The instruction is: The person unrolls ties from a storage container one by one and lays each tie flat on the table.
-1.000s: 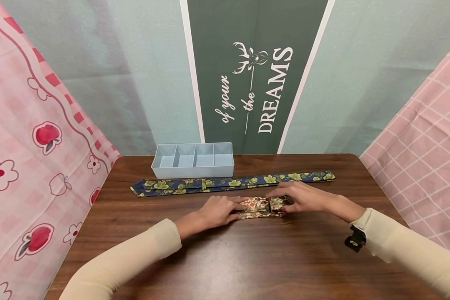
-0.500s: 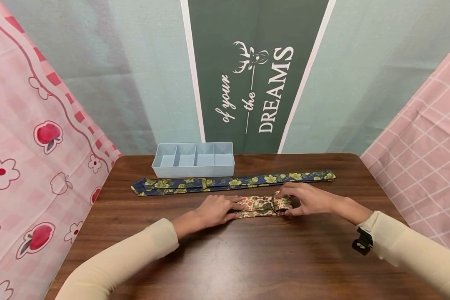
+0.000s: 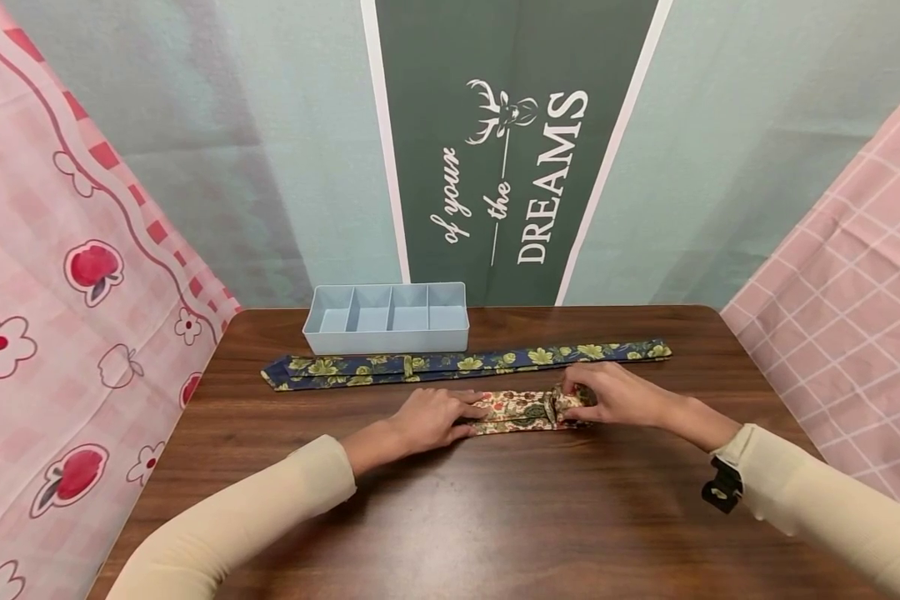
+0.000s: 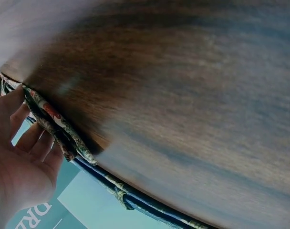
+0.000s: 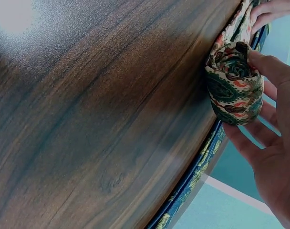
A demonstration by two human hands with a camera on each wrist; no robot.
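Note:
A cream necktie with a red and green floral print (image 3: 515, 408) lies on the table, its right end wound into a roll (image 5: 237, 95). My right hand (image 3: 621, 395) holds that roll between thumb and fingers, the thumb at the coil's edge in the right wrist view. At the tie's left end rests my left hand (image 3: 433, 418), its fingers lying along the fabric. The left wrist view shows the thumb and fingertips of this left hand (image 4: 25, 157) at the tie's edge. The tie's left tip is hidden beneath the hand.
Behind the hands a navy necktie with yellow-green flowers (image 3: 465, 365) lies stretched across the wooden table (image 3: 450, 517). A light blue box (image 3: 386, 342) with several compartments stands beyond it at the back. Printed curtains (image 3: 292, 150) enclose the table.
My right hand has shifted slightly right and turned the end of the cream tie, whose folded part now looks more like a coil. The left hand stays nearly in place.

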